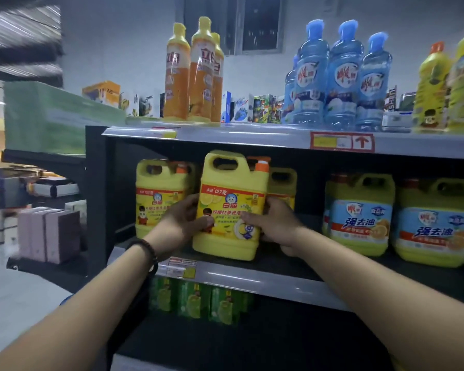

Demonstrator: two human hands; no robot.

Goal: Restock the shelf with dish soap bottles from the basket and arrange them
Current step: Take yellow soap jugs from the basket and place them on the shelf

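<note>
Fingers of the left hand and right hand curl round the sides of a large yellow plastic dish soap jug. It stands upright at the front of the grey metal shelf, label outward, orange pump on the right.

Two forearms show, both bare along their whole visible length. A bracelet of dark round beads circles the wrist just behind the left hand. The right hand and its wrist are bare.
</note>
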